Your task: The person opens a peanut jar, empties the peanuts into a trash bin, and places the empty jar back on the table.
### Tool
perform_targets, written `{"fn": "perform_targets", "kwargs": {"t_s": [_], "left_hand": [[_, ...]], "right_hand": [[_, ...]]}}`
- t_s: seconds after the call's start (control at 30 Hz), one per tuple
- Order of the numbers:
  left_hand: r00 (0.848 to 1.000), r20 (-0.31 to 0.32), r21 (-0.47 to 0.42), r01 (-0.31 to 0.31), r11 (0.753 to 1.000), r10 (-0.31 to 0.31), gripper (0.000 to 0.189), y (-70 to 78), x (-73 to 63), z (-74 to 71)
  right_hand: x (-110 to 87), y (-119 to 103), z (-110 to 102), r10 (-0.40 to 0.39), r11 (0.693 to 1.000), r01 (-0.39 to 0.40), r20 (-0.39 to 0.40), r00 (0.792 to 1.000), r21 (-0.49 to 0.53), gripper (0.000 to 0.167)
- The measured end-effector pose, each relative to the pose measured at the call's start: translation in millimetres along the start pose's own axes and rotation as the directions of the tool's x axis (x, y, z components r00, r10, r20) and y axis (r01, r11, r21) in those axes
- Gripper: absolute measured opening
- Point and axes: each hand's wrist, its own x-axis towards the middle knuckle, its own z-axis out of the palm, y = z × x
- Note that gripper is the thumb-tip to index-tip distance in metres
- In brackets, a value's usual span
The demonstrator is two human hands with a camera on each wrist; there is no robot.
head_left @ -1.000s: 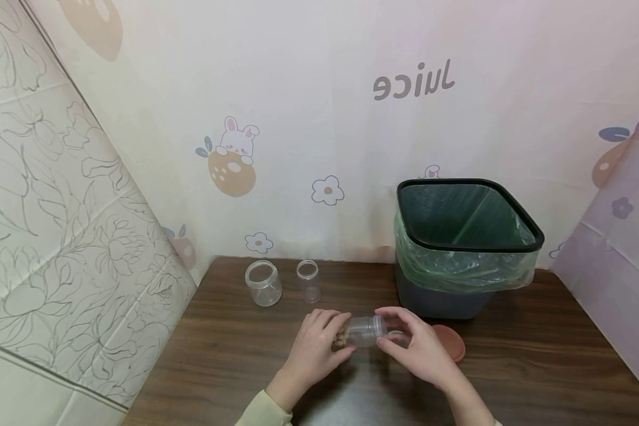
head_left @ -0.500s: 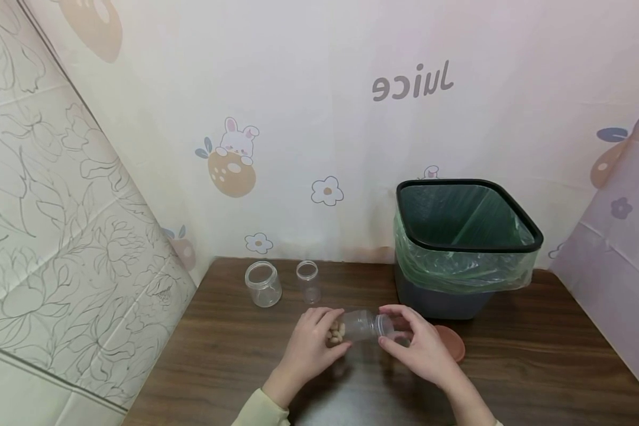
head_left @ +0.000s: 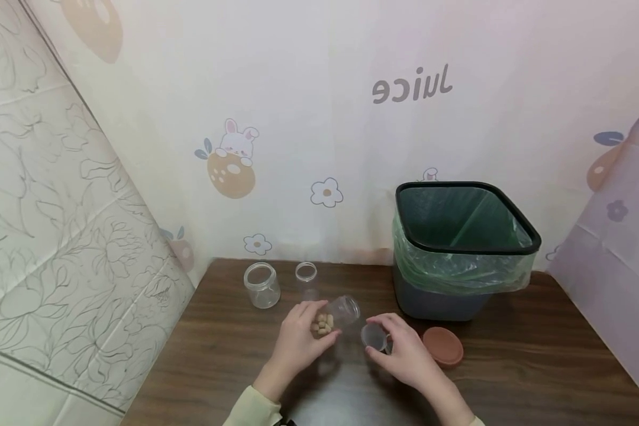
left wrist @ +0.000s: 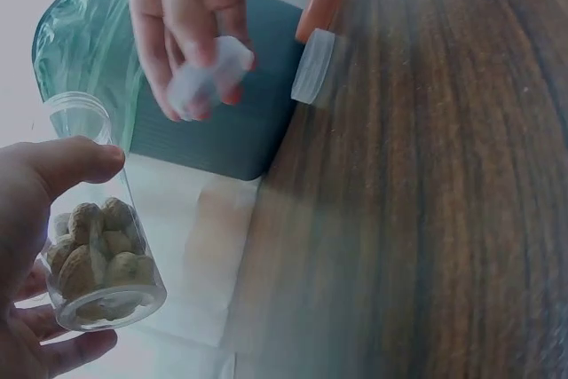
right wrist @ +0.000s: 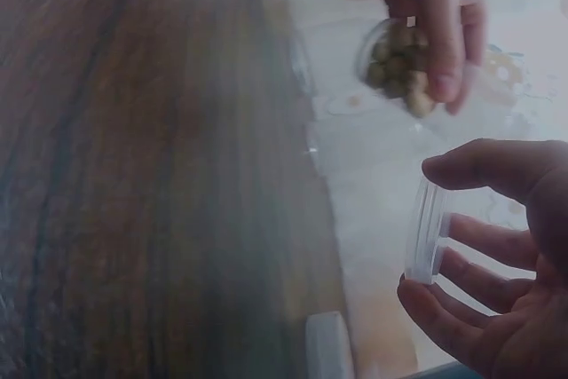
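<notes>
My left hand [head_left: 293, 340] grips a clear plastic jar [head_left: 345, 311], tilted with its uncovered mouth toward the right. Unshelled peanuts [left wrist: 99, 250] fill its lower part. Just right of the jar's mouth and apart from it, my right hand [head_left: 407, 358] pinches a clear round lid [right wrist: 426, 232] by its edge between thumb and fingers. Another translucent lid [left wrist: 313, 66] lies on the table, largely hidden behind the right hand in the head view. Close by lies a reddish-brown round lid [head_left: 443, 347].
Two uncovered clear jars, a wide jar [head_left: 262, 287] and a narrow jar [head_left: 306, 273], stand at the back left of the wooden table [head_left: 532, 355]. A dark bin [head_left: 442, 305] with a green liner [head_left: 463, 272] stands back right, against the patterned wall covering [head_left: 319, 118].
The clear lid has come off the jar. My left hand has moved left with the jar, its mouth now tipped up more; the right hand holds the lid apart from it.
</notes>
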Motion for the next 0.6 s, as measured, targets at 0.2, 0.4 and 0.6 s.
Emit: {"fn": "perform_targets", "kwargs": {"t_s": [0.2,0.4,0.6], "left_hand": [[1.0,-0.01,0.016,0.013,1.0,-0.013,0.065,-3.6,1.2,-3.5],[1.0,-0.014,-0.005,0.019,1.0,-0.02,0.065,-2.9,2.3,-6.4],[0.999,-0.033,-0.008,0.019,1.0,-0.02,0.065,-3.3,2.9,-7.5]], "right_hand": [[10.6,0,8,-0.039,0.995,0.043,0.048,0.998,-0.09,0.049],[20.1,0,13,-0.049,0.988,0.062,0.095,0.994,-0.143,0.047],[25.8,3,18,-0.046,0.986,0.069,0.149,0.988,-0.152,0.046]]}}
